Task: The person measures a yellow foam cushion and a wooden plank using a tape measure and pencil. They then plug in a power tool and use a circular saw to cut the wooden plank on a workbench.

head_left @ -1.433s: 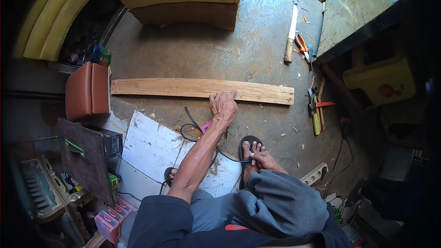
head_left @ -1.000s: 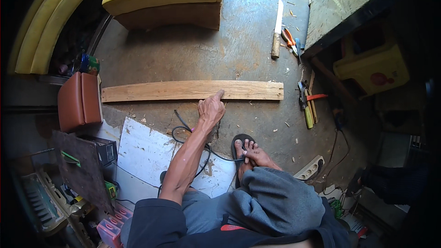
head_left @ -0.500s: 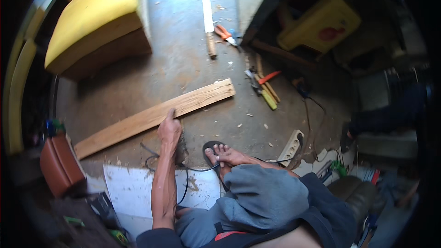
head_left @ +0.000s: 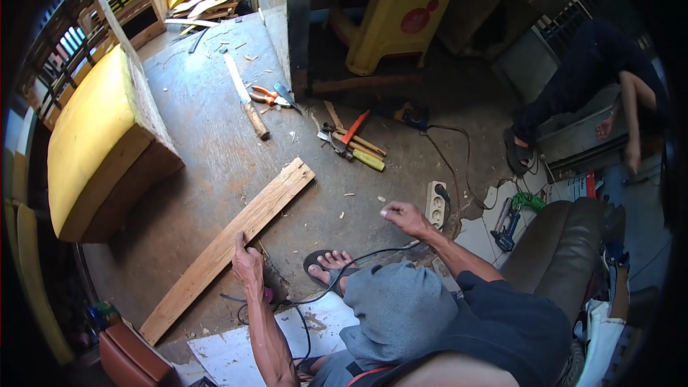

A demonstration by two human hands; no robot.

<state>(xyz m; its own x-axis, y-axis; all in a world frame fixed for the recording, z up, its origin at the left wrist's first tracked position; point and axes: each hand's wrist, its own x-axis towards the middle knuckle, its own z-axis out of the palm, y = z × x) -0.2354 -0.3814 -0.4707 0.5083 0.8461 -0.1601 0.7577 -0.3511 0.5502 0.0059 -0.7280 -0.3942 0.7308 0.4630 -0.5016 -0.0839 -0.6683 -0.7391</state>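
A long pale wooden board [head_left: 215,261] lies slantwise on the floor in front of me. My left hand [head_left: 248,264] is at its near edge, the index finger stretched onto the top face and the other fingers curled by the edge. Partly hidden next to that wrist is a dark thing with a bit of purple [head_left: 268,295]; a black cord [head_left: 315,299] runs close by. Above the floor to the right of my foot, my right hand [head_left: 407,219] is raised with its fingers drawn together, and nothing shows in it.
Ahead lie a knife [head_left: 246,97], orange-handled pliers [head_left: 264,95], a hammer [head_left: 335,145] and a yellow-green handled tool [head_left: 368,160]. A yellow cushioned piece [head_left: 107,143] stands left, a power strip [head_left: 436,204] right. Another person's leg [head_left: 555,100] is at far right.
My right hand has lifted off my foot and moved right. The left hand remains at the board. The view has swung to the right, showing more of the other person.
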